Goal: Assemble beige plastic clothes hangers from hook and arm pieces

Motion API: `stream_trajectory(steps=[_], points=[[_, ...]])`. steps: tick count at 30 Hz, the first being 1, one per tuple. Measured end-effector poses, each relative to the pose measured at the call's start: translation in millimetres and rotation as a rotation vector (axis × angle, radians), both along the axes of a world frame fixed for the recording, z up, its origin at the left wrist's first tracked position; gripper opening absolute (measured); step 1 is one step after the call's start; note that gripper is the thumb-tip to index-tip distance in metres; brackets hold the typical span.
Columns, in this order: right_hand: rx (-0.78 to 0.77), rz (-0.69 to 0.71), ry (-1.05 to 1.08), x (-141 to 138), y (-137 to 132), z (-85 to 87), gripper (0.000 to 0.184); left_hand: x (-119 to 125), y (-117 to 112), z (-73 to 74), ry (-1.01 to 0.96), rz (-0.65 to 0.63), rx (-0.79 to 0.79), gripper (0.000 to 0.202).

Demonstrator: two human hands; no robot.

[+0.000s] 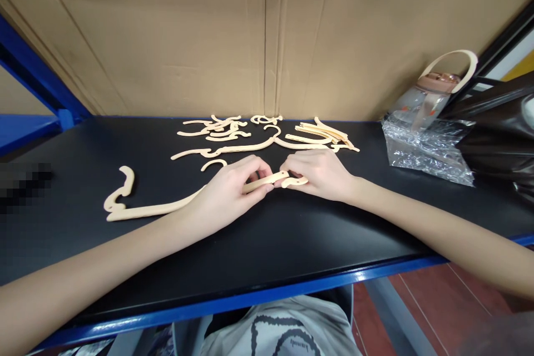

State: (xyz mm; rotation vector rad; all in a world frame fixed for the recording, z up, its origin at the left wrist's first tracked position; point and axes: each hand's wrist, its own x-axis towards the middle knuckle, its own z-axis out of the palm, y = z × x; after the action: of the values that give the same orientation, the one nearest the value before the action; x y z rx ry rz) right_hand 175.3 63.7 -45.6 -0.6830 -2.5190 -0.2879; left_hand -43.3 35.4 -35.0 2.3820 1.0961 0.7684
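Observation:
On the black tabletop (pixel 292 233) my left hand (pixel 233 189) pinches a long, curved pale wooden piece (pixel 137 208) near its right end. The piece stretches left to a hooked tip. My right hand (pixel 321 175) is closed on a small hook-shaped wooden piece (pixel 294 182) and holds it against the end of the long one. Both hands rest on the table, fingertips nearly touching.
Several loose pale wooden pieces (pixel 233 132) lie behind the hands, with a bundle of straight strips (pixel 323 132) to the right. A clear plastic bag (pixel 425 147), a jar with a handle (pixel 434 89) and a black bag (pixel 500 139) sit at the far right. Cardboard stands behind.

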Motion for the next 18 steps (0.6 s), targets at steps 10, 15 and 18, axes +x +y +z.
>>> stream_trajectory(steps=[10,15,18], points=[[-0.045,-0.039,0.022,2.2,1.5,0.7,0.048,-2.2,6.1,-5.1,-0.073,0.008,-0.402,0.021],[-0.015,-0.069,0.041,4.1,2.5,2.6,0.053,-0.8,7.1,-3.4,-0.106,-0.021,-0.459,0.021],[0.01,-0.083,0.019,3.6,2.9,2.1,0.041,-0.4,7.0,-1.4,-0.128,-0.035,-0.501,0.021]])
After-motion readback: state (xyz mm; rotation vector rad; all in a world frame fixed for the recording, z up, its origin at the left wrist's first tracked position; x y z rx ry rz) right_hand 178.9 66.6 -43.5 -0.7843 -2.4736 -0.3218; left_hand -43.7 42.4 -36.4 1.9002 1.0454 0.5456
